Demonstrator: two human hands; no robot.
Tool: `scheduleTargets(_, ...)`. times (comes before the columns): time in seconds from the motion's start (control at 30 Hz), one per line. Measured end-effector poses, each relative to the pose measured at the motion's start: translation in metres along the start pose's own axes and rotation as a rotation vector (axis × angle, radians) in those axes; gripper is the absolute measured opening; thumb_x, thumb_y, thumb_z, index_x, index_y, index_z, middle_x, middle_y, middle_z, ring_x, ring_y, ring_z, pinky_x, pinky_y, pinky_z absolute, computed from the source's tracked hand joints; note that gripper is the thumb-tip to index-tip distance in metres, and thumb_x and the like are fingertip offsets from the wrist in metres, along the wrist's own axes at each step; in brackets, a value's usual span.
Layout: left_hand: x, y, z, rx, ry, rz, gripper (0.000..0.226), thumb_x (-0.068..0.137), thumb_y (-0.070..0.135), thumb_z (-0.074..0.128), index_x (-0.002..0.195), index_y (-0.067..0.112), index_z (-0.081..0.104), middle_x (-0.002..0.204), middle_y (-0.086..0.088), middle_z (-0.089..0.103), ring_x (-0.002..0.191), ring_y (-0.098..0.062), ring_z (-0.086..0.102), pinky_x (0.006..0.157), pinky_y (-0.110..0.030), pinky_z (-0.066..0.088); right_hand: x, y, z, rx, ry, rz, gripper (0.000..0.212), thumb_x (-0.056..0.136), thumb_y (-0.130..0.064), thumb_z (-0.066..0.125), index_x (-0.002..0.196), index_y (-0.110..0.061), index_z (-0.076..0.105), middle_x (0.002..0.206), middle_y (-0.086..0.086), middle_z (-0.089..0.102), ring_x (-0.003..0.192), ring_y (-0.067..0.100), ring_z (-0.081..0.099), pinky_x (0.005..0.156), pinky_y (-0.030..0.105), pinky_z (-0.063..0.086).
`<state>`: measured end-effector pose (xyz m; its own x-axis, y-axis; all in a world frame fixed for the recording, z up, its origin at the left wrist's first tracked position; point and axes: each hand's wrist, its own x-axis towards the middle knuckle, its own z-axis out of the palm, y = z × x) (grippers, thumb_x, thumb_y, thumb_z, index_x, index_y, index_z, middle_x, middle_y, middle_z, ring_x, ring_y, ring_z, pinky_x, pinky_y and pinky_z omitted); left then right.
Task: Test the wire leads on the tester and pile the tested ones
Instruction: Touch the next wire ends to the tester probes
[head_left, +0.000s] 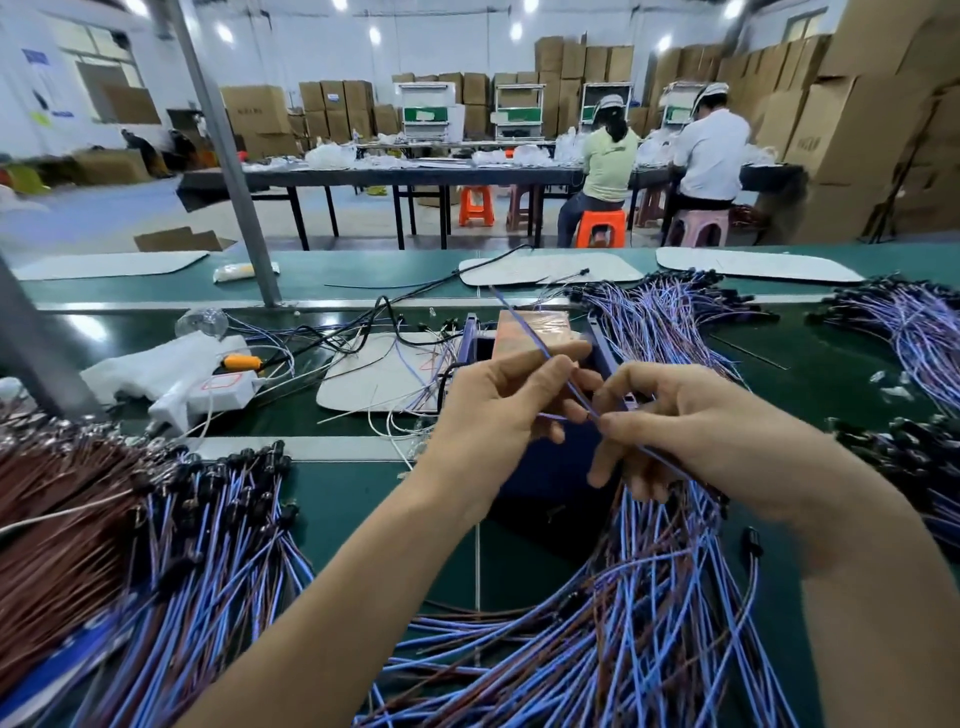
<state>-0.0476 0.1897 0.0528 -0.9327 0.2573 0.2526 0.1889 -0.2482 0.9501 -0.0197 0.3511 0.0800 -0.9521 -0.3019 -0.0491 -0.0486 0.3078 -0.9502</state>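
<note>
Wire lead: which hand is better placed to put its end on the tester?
Left, probably. The left hand pinches the wire lead nearest the tester; the right hand holds it farther back.

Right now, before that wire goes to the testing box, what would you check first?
1. Grip on the thin blue wire lead: ok. The left hand and the right hand both pinch it.
2. Bare end ready for contact: cannot tell. The fingers hide it.
3. Blue box tester with the orange top within reach: ok. It sits just behind the hands.
4. Lead free of the heap of blue and brown wires: cannot tell. It runs under the right hand towards that heap.
5. Which heap takes tested leads: cannot tell. Another pile of black-tipped wires lies on the left, and nothing marks either.
</note>
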Motion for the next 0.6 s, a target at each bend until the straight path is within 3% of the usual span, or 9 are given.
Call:
scheduleTargets(0.07,-0.002,-0.002,0.001,-0.011,-0.035,0.006,0.019,0.096,0.005,0.048,0.101,0.009,0.067,0.073,-0.001,0.068,0.052,-0.006,0.056,0.051,-0.015,0.048,0.003,0.003,0.001,-0.002,0.035,-0.006,0.003,0.092,0.0,0.055,0.093,-0.003,0.054,0.077,0.015,0.073,0.059,0.02,0.063,0.053,0.024,0.054)
scheduleTargets(0.13,-0.004,-0.004,0.004,0.008,-0.09,-0.021,0.02,0.096,0.004,0.048,0.097,0.008,0.068,0.071,0.0,0.067,0.052,-0.007,0.056,0.053,-0.015,0.049,0.004,0.005,-0.002,-0.009,0.11,-0.073,0.019,0.086,0.006,0.059,0.099,-0.008,0.059,0.087,0.006,0.072,0.074,0.013,0.067,0.071,0.021,0.056)
scheduleTargets(0.2,-0.005,-0.005,0.006,0.025,-0.119,-0.055,0.022,0.096,0.003,0.048,0.09,0.008,0.069,0.068,0.002,0.068,0.053,-0.007,0.058,0.054,-0.015,0.05,0.003,0.004,-0.004,0.02,0.129,-0.149,0.038,0.082,0.014,0.054,0.105,-0.014,0.064,0.096,0.001,0.073,0.083,0.008,0.068,0.078,0.016,0.054)
scheduleTargets(0.3,-0.007,-0.004,0.008,0.048,-0.169,-0.101,0.02,0.096,0.003,0.049,0.088,0.005,0.067,0.07,-0.002,0.067,0.055,-0.007,0.06,0.057,-0.016,0.052,0.003,0.001,0.003,0.133,0.085,-0.234,0.038,0.084,0.014,0.049,0.096,-0.012,0.074,0.085,0.005,0.073,0.07,0.015,0.061,0.066,0.019,0.053)
scheduleTargets(0.37,-0.008,-0.004,0.009,0.058,-0.195,-0.112,0.02,0.096,0.004,0.05,0.084,0.003,0.066,0.07,-0.003,0.066,0.056,-0.007,0.061,0.058,-0.016,0.052,0.008,0.001,0.01,0.143,0.19,-0.269,0.02,0.088,-0.001,0.059,0.085,-0.011,0.076,0.073,0.019,0.067,0.062,0.026,0.051,0.055,0.023,0.049)
scheduleTargets(0.43,-0.009,-0.003,0.009,0.051,-0.202,-0.121,0.022,0.096,0.004,0.05,0.081,0.004,0.065,0.068,-0.001,0.067,0.055,-0.008,0.061,0.058,-0.017,0.053,0.012,0.001,0.016,0.137,0.296,-0.286,0.014,0.085,-0.009,0.065,0.076,-0.012,0.076,0.077,0.026,0.068,0.064,0.031,0.05,0.052,0.029,0.048)
scheduleTargets(0.5,-0.009,-0.003,0.008,0.04,-0.21,-0.137,0.022,0.096,0.004,0.049,0.081,0.005,0.066,0.069,-0.002,0.068,0.057,-0.009,0.063,0.06,-0.018,0.054,0.012,0.002,0.017,0.168,0.306,-0.281,0.012,0.081,-0.011,0.068,0.072,-0.013,0.076,0.08,0.021,0.071,0.068,0.032,0.052,0.058,0.034,0.049)
scheduleTargets(0.6,-0.008,0.001,0.002,0.05,-0.233,-0.171,0.021,0.096,0.004,0.049,0.089,0.004,0.069,0.075,-0.004,0.07,0.063,-0.011,0.066,0.067,-0.02,0.057,0.009,0.0,0.014,0.239,0.28,-0.272,0.008,0.077,-0.008,0.067,0.075,-0.008,0.074,0.075,0.015,0.073,0.061,0.028,0.06,0.053,0.027,0.052)
